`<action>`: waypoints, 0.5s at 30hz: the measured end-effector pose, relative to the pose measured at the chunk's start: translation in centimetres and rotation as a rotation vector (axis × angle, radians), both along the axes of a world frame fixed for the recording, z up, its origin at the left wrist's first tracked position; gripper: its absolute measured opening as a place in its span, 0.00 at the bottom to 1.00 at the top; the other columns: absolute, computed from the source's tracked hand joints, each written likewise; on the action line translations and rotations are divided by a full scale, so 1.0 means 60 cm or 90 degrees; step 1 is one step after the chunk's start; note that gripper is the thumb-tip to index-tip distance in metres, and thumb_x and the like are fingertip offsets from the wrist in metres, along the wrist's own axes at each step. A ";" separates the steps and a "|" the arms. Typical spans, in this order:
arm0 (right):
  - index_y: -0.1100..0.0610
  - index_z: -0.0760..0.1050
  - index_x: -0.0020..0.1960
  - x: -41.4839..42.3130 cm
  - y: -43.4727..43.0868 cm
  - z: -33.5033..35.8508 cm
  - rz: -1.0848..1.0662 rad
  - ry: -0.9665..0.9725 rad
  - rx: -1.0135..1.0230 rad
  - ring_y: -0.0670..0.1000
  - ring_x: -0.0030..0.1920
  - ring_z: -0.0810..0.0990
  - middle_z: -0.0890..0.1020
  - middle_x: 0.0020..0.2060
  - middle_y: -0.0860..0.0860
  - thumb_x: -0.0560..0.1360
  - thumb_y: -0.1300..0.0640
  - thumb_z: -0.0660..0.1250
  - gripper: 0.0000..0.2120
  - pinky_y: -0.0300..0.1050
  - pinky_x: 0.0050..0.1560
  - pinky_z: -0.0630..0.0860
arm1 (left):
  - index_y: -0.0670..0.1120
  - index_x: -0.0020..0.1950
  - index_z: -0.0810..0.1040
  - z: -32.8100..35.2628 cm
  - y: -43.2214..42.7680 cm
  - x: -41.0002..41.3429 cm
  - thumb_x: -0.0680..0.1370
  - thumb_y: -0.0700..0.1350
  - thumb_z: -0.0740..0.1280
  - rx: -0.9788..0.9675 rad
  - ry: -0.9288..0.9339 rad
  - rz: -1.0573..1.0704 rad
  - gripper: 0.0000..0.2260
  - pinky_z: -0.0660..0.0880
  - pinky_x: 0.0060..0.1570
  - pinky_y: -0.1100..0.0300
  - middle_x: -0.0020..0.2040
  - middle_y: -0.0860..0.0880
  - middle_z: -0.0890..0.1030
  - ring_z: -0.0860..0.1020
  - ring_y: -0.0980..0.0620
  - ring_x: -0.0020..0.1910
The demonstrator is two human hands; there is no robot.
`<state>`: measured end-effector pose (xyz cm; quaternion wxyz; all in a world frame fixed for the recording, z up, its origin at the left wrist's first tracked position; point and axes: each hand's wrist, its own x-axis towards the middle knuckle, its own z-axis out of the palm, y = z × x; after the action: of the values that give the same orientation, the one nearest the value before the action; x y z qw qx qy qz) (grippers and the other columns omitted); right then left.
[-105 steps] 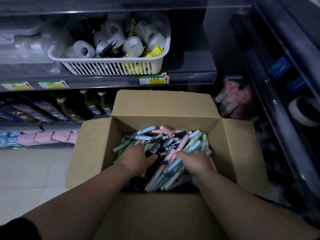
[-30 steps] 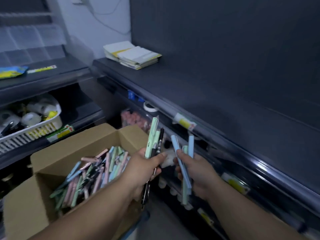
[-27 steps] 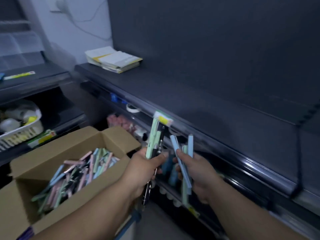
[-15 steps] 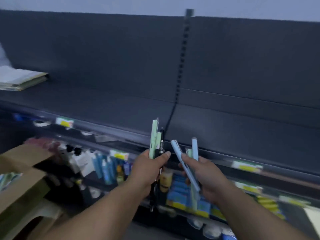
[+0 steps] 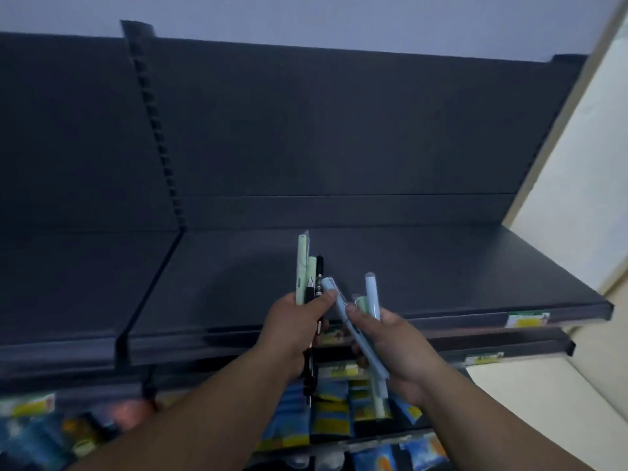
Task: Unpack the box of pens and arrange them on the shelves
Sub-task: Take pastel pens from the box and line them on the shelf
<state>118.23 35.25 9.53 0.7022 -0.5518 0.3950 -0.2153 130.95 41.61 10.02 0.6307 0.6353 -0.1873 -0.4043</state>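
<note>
Head view, shop shelving: what are you carrying?
— My left hand (image 5: 292,331) grips a fistful of green and black pens (image 5: 302,266), upright; my right hand (image 5: 401,351) clutches pale blue and green pens (image 5: 372,294), one slanting across. Both bunches hang over the front edge of the dark upper shelf (image 5: 441,266).
— What could spoil it?
— I judge the round barrels may roll off that edge onto the packets (image 5: 329,413) below when laid down, or the slanting pen may slip from my hold, since it sits askew.
</note>
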 end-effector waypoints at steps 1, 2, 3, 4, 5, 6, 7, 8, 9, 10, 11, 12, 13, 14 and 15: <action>0.55 0.79 0.52 0.000 -0.020 0.001 -0.006 -0.003 -0.003 0.48 0.32 0.72 0.77 0.30 0.47 0.75 0.47 0.69 0.12 0.43 0.35 0.71 | 0.47 0.46 0.80 0.002 -0.024 0.002 0.74 0.47 0.72 -0.001 0.002 -0.009 0.06 0.69 0.26 0.63 0.33 0.50 0.78 0.74 0.55 0.30; 0.55 0.79 0.52 0.002 -0.041 0.005 -0.011 -0.003 -0.007 0.48 0.32 0.72 0.77 0.30 0.47 0.75 0.47 0.69 0.12 0.43 0.35 0.70 | 0.47 0.45 0.79 0.005 -0.049 0.006 0.74 0.47 0.72 -0.004 0.003 -0.022 0.05 0.69 0.26 0.63 0.31 0.51 0.77 0.73 0.56 0.28; 0.55 0.79 0.51 0.004 -0.063 0.010 -0.017 0.001 -0.009 0.48 0.31 0.72 0.77 0.30 0.47 0.74 0.46 0.70 0.13 0.43 0.35 0.70 | 0.47 0.43 0.79 0.010 -0.074 0.010 0.74 0.47 0.72 -0.008 0.006 -0.035 0.05 0.68 0.24 0.64 0.29 0.52 0.76 0.73 0.57 0.25; 0.55 0.79 0.50 0.005 -0.083 0.016 -0.026 0.008 -0.008 0.48 0.31 0.73 0.77 0.30 0.48 0.74 0.46 0.70 0.13 0.43 0.34 0.71 | 0.46 0.43 0.79 0.014 -0.098 0.015 0.74 0.46 0.72 -0.011 0.013 -0.046 0.05 0.68 0.23 0.65 0.27 0.53 0.76 0.72 0.58 0.23; 0.55 0.78 0.50 0.007 -0.105 0.021 -0.034 0.014 -0.007 0.48 0.32 0.74 0.78 0.31 0.48 0.74 0.45 0.70 0.13 0.43 0.34 0.72 | 0.46 0.43 0.79 0.018 -0.122 0.020 0.74 0.45 0.72 -0.014 0.021 -0.054 0.04 0.68 0.23 0.65 0.26 0.54 0.77 0.73 0.59 0.22; 0.55 0.78 0.51 0.008 -0.125 0.028 -0.037 0.022 -0.010 0.48 0.32 0.76 0.79 0.31 0.48 0.74 0.45 0.70 0.13 0.42 0.34 0.73 | 0.46 0.43 0.79 0.023 -0.146 0.024 0.74 0.45 0.73 -0.015 0.029 -0.063 0.04 0.68 0.23 0.65 0.25 0.55 0.77 0.73 0.60 0.22; 0.55 0.79 0.51 0.007 -0.145 0.032 -0.035 0.034 -0.018 0.48 0.33 0.77 0.81 0.32 0.48 0.75 0.45 0.70 0.14 0.42 0.36 0.74 | 0.46 0.44 0.79 0.028 -0.169 0.026 0.74 0.44 0.73 -0.015 0.033 -0.073 0.04 0.68 0.23 0.65 0.25 0.55 0.77 0.73 0.60 0.22; 0.55 0.79 0.52 0.007 -0.164 0.037 -0.032 0.048 -0.031 0.47 0.35 0.79 0.82 0.34 0.48 0.75 0.45 0.69 0.14 0.42 0.39 0.75 | 0.46 0.44 0.79 0.031 -0.190 0.028 0.73 0.44 0.73 -0.017 0.034 -0.083 0.04 0.68 0.23 0.65 0.25 0.56 0.78 0.73 0.61 0.22; 0.54 0.80 0.52 0.006 -0.181 0.040 -0.032 0.059 -0.043 0.48 0.37 0.80 0.84 0.36 0.48 0.74 0.44 0.69 0.14 0.43 0.41 0.75 | 0.45 0.45 0.80 0.033 -0.211 0.029 0.73 0.44 0.73 -0.017 0.036 -0.091 0.05 0.68 0.23 0.66 0.25 0.55 0.78 0.73 0.61 0.22; 0.53 0.80 0.51 0.003 -0.196 0.043 -0.031 0.067 -0.052 0.48 0.38 0.80 0.84 0.37 0.49 0.74 0.44 0.69 0.13 0.43 0.43 0.76 | 0.45 0.45 0.80 0.034 -0.230 0.030 0.73 0.44 0.73 -0.017 0.041 -0.097 0.05 0.68 0.22 0.67 0.25 0.55 0.78 0.73 0.60 0.22; 0.53 0.81 0.51 0.002 -0.211 0.044 -0.028 0.073 -0.059 0.48 0.39 0.81 0.84 0.38 0.49 0.74 0.45 0.70 0.13 0.44 0.43 0.77 | 0.44 0.45 0.80 0.034 -0.248 0.031 0.73 0.43 0.73 -0.017 0.046 -0.100 0.05 0.68 0.22 0.67 0.26 0.54 0.78 0.73 0.60 0.22; 0.54 0.81 0.51 -0.001 -0.225 0.046 -0.028 0.082 -0.064 0.48 0.39 0.80 0.84 0.38 0.49 0.74 0.46 0.70 0.13 0.44 0.43 0.77 | 0.44 0.45 0.79 0.033 -0.265 0.032 0.73 0.43 0.73 -0.014 0.050 -0.102 0.05 0.67 0.21 0.68 0.26 0.53 0.77 0.73 0.60 0.21; 0.55 0.81 0.52 -0.003 -0.238 0.047 -0.030 0.089 -0.064 0.48 0.39 0.80 0.84 0.38 0.49 0.74 0.47 0.71 0.12 0.43 0.41 0.77 | 0.44 0.45 0.79 0.031 -0.282 0.032 0.73 0.43 0.74 -0.009 0.051 -0.104 0.05 0.67 0.21 0.68 0.27 0.52 0.77 0.73 0.60 0.22; 0.56 0.81 0.52 -0.006 -0.251 0.047 -0.035 0.094 -0.062 0.48 0.37 0.78 0.83 0.37 0.49 0.74 0.49 0.71 0.12 0.42 0.38 0.76 | 0.44 0.45 0.80 0.027 -0.297 0.031 0.72 0.43 0.74 -0.001 0.049 -0.107 0.06 0.68 0.22 0.67 0.28 0.52 0.77 0.73 0.59 0.23; 0.57 0.81 0.52 -0.009 -0.265 0.044 -0.041 0.096 -0.059 0.48 0.35 0.77 0.82 0.35 0.49 0.74 0.51 0.72 0.11 0.40 0.34 0.74 | 0.44 0.47 0.80 0.023 -0.311 0.030 0.72 0.44 0.74 0.005 0.046 -0.109 0.07 0.68 0.22 0.66 0.30 0.52 0.78 0.73 0.59 0.24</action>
<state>117.66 19.36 12.18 0.6365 -0.5854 0.4543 -0.2139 132.74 22.93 11.39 0.5974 0.6045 -0.2163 -0.4805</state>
